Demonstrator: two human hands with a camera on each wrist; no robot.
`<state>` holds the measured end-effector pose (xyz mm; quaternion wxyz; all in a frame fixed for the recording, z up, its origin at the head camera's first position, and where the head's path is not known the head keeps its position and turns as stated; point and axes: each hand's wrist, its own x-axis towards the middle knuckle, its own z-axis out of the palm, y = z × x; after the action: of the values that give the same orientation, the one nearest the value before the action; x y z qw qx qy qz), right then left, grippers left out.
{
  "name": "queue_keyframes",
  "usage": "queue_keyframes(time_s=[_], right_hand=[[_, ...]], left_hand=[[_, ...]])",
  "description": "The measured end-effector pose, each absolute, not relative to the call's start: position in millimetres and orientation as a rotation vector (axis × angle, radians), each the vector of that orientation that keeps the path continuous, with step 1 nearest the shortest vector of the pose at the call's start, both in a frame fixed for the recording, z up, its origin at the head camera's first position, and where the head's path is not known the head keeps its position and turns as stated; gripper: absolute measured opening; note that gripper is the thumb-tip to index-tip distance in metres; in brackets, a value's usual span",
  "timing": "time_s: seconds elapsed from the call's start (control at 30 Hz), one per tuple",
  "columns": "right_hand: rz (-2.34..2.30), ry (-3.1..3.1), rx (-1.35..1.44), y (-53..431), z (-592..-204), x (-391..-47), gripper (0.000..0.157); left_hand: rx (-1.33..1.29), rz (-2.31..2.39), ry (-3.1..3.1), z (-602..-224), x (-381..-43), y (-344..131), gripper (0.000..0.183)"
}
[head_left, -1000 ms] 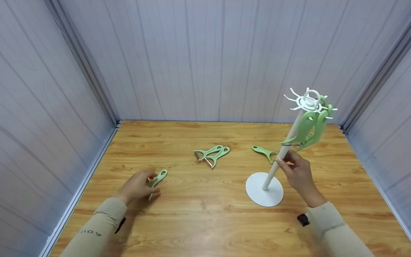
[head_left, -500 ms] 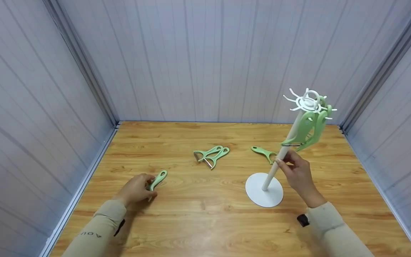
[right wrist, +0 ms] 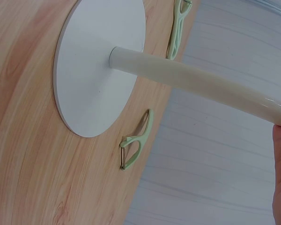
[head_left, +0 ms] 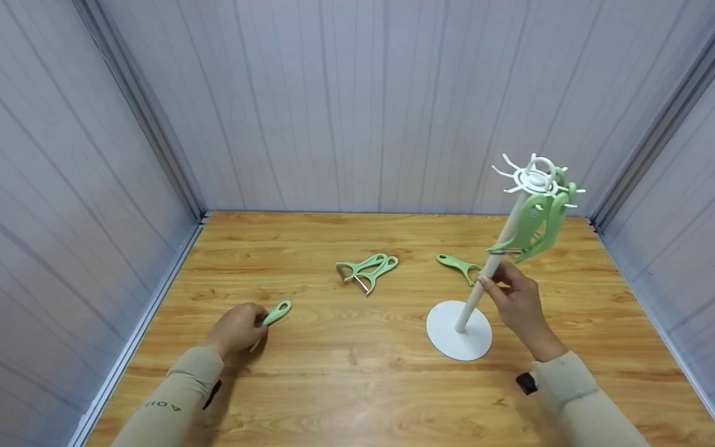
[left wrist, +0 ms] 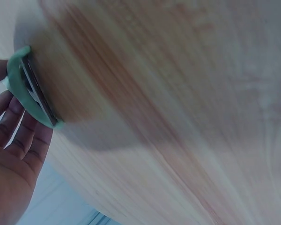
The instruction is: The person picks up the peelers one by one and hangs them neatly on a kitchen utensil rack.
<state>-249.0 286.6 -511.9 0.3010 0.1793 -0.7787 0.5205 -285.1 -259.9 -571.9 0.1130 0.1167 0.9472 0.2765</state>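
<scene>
At the left of the head view my left hand (head_left: 238, 329) pinches a green peeler (head_left: 278, 312) near its head, the looped handle end pointing away to the right. In the left wrist view the peeler's metal blade (left wrist: 40, 93) faces out from the thumb and fingers. My right hand (head_left: 519, 304) grips the white pole of a stand (head_left: 473, 303) partway up. Several green peelers (head_left: 544, 223) hang from the hooks on the stand's right side. Its round white base (head_left: 450, 335) rests on the table; in the right wrist view only part of the hand shows by the pole.
Two green peelers (head_left: 370, 270) lie overlapping near the table's middle. Another peeler (head_left: 455, 263) lies behind the stand, partly covered by the pole. Bare hooks (head_left: 506, 166) stick out on the stand's left side. Pale panel walls enclose the wooden table (head_left: 345, 385) at back and sides.
My left fingers have closed round the peeler, and its lower end has tilted and shifted slightly toward the left. My right hand and the stand have stayed in place.
</scene>
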Motion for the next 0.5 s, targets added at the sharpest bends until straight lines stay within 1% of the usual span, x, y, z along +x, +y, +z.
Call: queue_keyframes(time_s=[0.2,0.37,0.5], right_hand=[[1.382,-2.059,0.486,286.7,-512.1,-249.3,0.03],[1.394,-2.067,0.486,286.3,-511.3,-248.0,0.028],[1.378,-2.081,0.482,285.9,-511.0,-247.1,0.027]], left_hand=[[0.34,0.773,2.809,-567.7,-287.2,-258.0,0.01],[0.381,0.735,2.875,-559.7,-290.9,-255.3,0.015],[0.406,0.744,2.906,-552.3,-293.9,-249.8,0.016]])
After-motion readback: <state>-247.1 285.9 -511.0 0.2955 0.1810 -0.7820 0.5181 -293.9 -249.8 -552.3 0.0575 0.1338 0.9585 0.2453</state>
